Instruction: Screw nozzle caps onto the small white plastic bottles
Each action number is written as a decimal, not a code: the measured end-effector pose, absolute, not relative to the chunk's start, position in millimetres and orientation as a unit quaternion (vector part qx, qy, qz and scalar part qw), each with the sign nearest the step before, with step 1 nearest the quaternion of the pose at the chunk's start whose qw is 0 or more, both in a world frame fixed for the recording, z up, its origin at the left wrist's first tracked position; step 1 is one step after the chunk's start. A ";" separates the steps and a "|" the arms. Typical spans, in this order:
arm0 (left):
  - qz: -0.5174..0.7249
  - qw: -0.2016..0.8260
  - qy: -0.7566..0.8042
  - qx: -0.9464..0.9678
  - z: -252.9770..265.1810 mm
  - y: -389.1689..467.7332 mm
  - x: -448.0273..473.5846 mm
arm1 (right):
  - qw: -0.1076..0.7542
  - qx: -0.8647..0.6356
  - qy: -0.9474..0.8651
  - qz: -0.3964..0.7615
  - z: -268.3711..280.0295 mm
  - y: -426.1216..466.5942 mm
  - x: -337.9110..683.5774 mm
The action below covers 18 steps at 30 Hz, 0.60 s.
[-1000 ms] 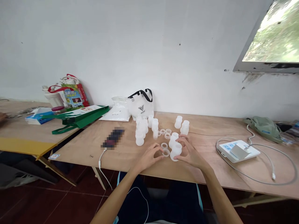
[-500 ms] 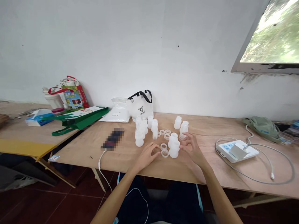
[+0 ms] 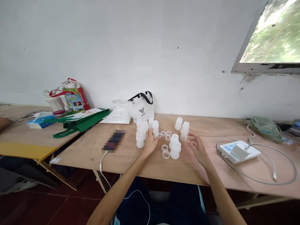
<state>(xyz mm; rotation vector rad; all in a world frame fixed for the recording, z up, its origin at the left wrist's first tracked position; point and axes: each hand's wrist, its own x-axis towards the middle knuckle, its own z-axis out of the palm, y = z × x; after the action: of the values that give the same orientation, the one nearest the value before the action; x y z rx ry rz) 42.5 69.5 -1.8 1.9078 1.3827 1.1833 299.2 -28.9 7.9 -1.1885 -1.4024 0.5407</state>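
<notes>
My left hand (image 3: 151, 143) reaches, fingers stretched out, among the translucent white plastic bottles. Just ahead of its fingertips stands one bottle (image 3: 155, 127); whether they touch it I cannot tell. To its left is a cluster of several bottles (image 3: 140, 140). My right hand (image 3: 198, 150) has its fingers apart and curved, close to the foot of a clear-topped bottle (image 3: 184, 129). Between my hands stand two bottles, the nearer one (image 3: 175, 151) in front. Clear plastic rings (image 3: 166, 154) lie beside them, with several more rings (image 3: 168, 137) farther back.
A phone-like blurred object (image 3: 113, 140) with a white cable lies on the left of the wooden table (image 3: 84, 150). White bags (image 3: 142, 109) lean on the wall. To the right are a white power strip (image 3: 239, 151), a looped cable and a green cloth (image 3: 263, 128).
My left hand has moved forward from the near rings toward the bottles at the back. My right hand has shifted slightly right, away from the near bottles.
</notes>
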 end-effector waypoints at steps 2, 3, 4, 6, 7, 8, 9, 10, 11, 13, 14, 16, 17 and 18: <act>0.419 0.238 0.505 0.715 -7.5 76.0 42.7 | 0.572 -0.509 -0.597 0.239 8.3 -28.8 298.1; 0.416 0.234 0.503 0.721 -9.3 78.1 42.1 | 0.572 -0.510 -0.596 0.241 8.2 -28.7 297.8; 0.416 0.231 0.500 0.723 -10.5 79.6 41.2 | 0.572 -0.511 -0.594 0.241 7.8 -28.5 297.7; 0.417 0.226 0.497 0.727 -11.8 81.4 39.1 | 0.576 -0.512 -0.591 0.238 6.7 -27.9 297.9; 0.416 0.223 0.496 0.729 -12.2 81.8 38.2 | 0.577 -0.513 -0.590 0.236 6.1 -27.5 298.1; 0.414 0.220 0.495 0.731 -12.6 82.1 37.4 | 0.578 -0.513 -0.590 0.234 5.5 -27.0 298.4; 0.412 0.217 0.495 0.734 -13.3 82.1 36.8 | 0.579 -0.513 -0.590 0.232 4.9 -26.5 298.7; 0.409 0.214 0.495 0.736 -14.1 82.1 36.5 | 0.579 -0.512 -0.591 0.232 4.5 -26.0 298.9; 0.407 0.212 0.496 0.737 -15.2 82.0 36.5 | 0.581 -0.510 -0.590 0.232 4.1 -25.5 298.9; 0.404 0.207 0.500 0.738 -17.8 81.8 36.8 | 0.584 -0.506 -0.590 0.236 3.5 -24.7 298.3; 0.402 0.205 0.502 0.737 -19.0 81.6 37.0 | 0.585 -0.504 -0.589 0.239 3.0 -24.3 297.6; 0.399 0.203 0.507 0.736 -20.5 80.9 37.4 | 0.588 -0.501 -0.586 0.245 1.4 -23.5 296.0; 0.398 0.203 0.508 0.737 -20.5 80.3 37.5 | 0.590 -0.500 -0.584 0.247 0.2 -23.0 295.1; 0.396 0.202 0.508 0.738 -20.1 79.4 37.6 | 0.591 -0.500 -0.582 0.248 -1.2 -22.4 294.3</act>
<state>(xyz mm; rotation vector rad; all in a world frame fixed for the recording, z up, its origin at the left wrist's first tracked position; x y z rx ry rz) 37.6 79.4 -20.1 2.0593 1.4192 1.1056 294.3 -22.4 -1.2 -1.1637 -1.3536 0.5773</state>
